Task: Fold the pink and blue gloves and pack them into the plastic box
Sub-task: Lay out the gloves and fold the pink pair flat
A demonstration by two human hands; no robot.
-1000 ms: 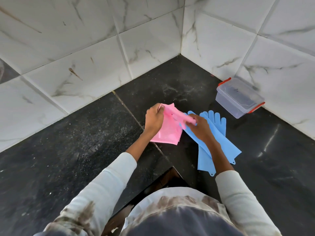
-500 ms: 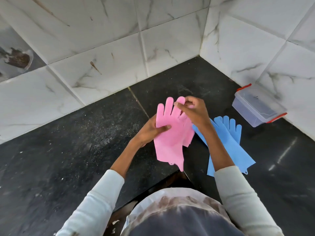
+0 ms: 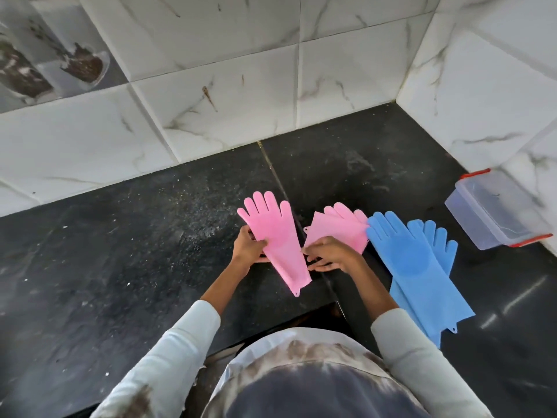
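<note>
One pink glove (image 3: 275, 236) is stretched out flat, fingers pointing away from me, above the black countertop. My left hand (image 3: 248, 247) grips its left edge near the palm. My right hand (image 3: 330, 254) touches its right edge and rests over the second pink glove (image 3: 340, 226), which lies folded on the counter. Two blue gloves (image 3: 413, 263) lie flat and overlapped to the right, fingers toward the wall. The clear plastic box (image 3: 494, 215) with red clips stands at the far right against the wall, lid on.
The black stone countertop (image 3: 135, 251) runs into a corner of white marble-look wall tiles (image 3: 229, 95). A seam crosses the counter beneath the pink gloves. My own clothed front fills the bottom of the view.
The pink pair, held together between both hands, has been separated. One glove now lies folded on the counter and the other is spread out flat. The view has tilted toward the wall.
</note>
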